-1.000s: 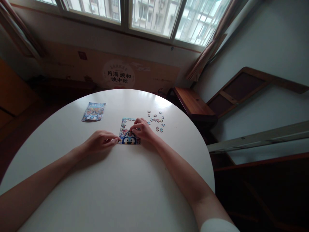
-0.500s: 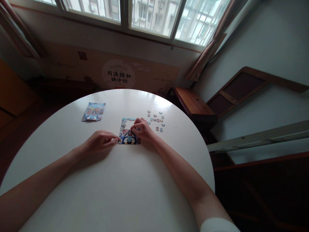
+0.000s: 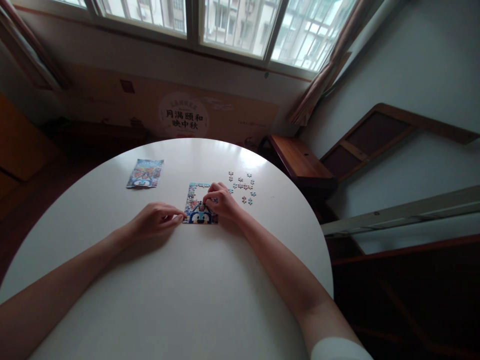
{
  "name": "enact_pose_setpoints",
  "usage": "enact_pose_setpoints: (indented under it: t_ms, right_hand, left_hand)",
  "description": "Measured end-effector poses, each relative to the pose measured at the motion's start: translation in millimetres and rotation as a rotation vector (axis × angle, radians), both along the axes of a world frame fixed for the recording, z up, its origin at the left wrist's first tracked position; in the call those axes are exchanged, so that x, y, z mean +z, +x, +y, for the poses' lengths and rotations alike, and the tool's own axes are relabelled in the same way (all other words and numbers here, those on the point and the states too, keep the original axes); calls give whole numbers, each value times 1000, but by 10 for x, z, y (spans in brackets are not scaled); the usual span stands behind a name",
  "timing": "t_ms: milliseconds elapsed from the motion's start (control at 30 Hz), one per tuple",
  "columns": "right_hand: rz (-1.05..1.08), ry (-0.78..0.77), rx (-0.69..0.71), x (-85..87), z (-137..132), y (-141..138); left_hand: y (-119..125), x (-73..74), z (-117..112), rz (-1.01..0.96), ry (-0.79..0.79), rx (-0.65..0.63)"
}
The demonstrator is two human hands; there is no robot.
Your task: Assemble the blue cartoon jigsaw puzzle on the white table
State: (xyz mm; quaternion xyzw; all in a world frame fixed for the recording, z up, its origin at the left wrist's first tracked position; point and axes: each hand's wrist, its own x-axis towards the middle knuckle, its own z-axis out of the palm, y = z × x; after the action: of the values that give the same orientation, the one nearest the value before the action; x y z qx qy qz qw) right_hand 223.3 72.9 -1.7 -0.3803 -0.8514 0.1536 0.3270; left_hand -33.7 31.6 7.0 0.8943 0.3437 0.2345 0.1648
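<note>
My left hand (image 3: 157, 219) lay low on the table (image 3: 168, 290), its fingertips at the left edge of the puzzle (image 3: 200, 218), near the corner closest to me. The thumb and fingers were drawn together there, but I cannot tell whether they gripped the edge or only touched it. My right hand (image 3: 222, 202) was bent over the puzzle's right side, fingers curled and tips bunched above the middle; whether a piece sat between them, I cannot tell, as they were too small to make out. The puzzle lay flat in front of me, a blue-and-white face along its near side and a pale gap in its upper part. Loose pieces (image 3: 245, 186) were scattered beyond my right hand, and the packet (image 3: 145, 174) lay flat, farther off to the left.
</note>
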Motion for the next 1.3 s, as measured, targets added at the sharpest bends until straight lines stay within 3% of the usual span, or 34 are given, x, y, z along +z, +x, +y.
enact_pose_setpoints:
  t_ms: [467, 933, 1167, 1300]
  right_hand:
    - [-61, 27, 30, 18, -11, 6]
    - [24, 33, 22, 21, -18, 15]
    - [13, 42, -21, 17, -23, 10]
    - [25, 61, -47, 11, -21, 3]
  left_hand:
    - [13, 17, -15, 3, -2, 18]
    - [6, 14, -13, 19, 13, 20]
    - [-5, -4, -1, -80, -49, 28]
    - [0, -13, -4, -48, 33, 21]
